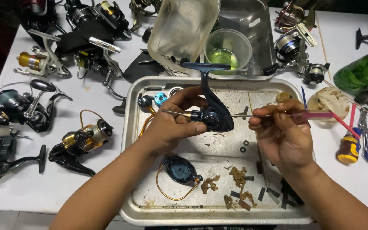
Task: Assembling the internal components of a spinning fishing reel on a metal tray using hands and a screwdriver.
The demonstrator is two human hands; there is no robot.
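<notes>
Head view, looking down: my left hand [173, 121] is closed around a dark blue reel body [215, 114], thumb and fingers pinching its lower housing, and holds it above the metal tray [129, 127]. Its stem rises away from me to the flat foot at the top, while a thin shaft pokes out of the housing leftward past my knuckles. My right hand [284, 130] is closed in a fingertip pinch on a slender tool with a red handle [309, 114]. That tool lies almost level, running left to right; its thin metal tip points left and meets the right side of the reel body. So the tool's long axis crosses the reel's stem nearly at right angles, and the two hands face each other across the housing, the left one carrying it, the right one just beside it.

Below my hands, on the tray floor, lie a dark teal side cover [180, 169] inside a loop of gold wire, small black rings [243, 146] and brown scraps. Beyond the tray stands a cup of green liquid [227, 49]. Out on the white bench [30, 191], to my left, rest several whole reels, the nearest a black and gold reel [81, 142].
</notes>
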